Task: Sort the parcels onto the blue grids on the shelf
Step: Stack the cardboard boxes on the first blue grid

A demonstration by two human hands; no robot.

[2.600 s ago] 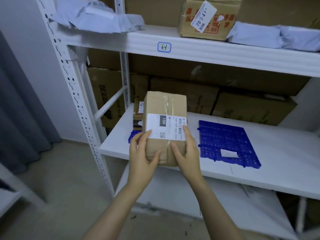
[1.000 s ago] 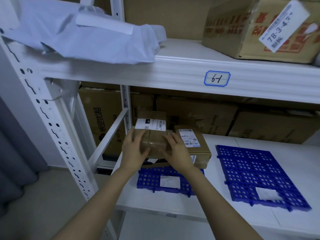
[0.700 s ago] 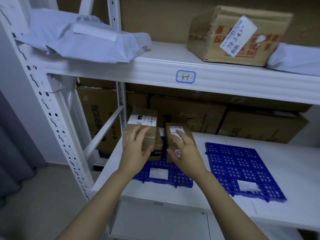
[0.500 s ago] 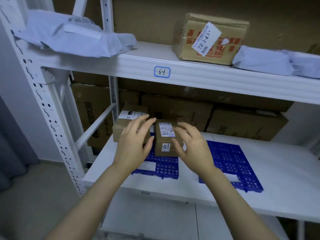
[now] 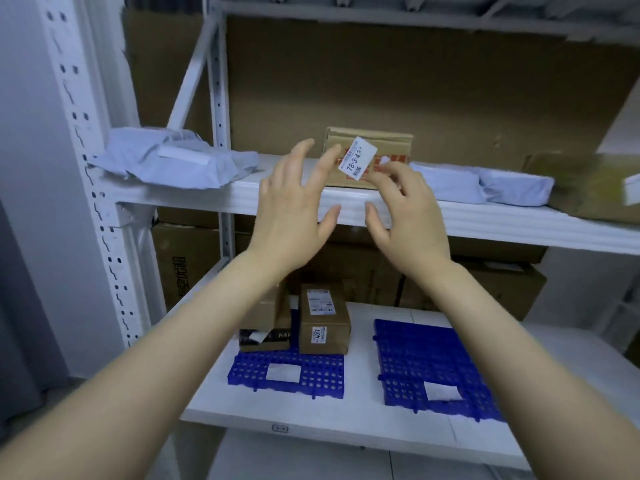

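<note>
Head view: left hand (image 5: 291, 209) and right hand (image 5: 405, 216) up before upper shelf (image 5: 194, 195) front edge, fingers spread wide, holding nothing. Box (image 5: 391, 147) behind, tagged "78-3-42". On lower shelf (image 5: 346, 420), left blue grid (image 5: 287, 374), rear edge: "4017" parcel (image 5: 323, 327), "KA"-taped parcel (image 5: 266, 323) just beside

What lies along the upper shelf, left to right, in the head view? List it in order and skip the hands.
In order: crumpled grey mailer bag → cardboard box with the white label → flat grey mailer → second grey mailer → blurred cardboard box at the right edge.
</note>
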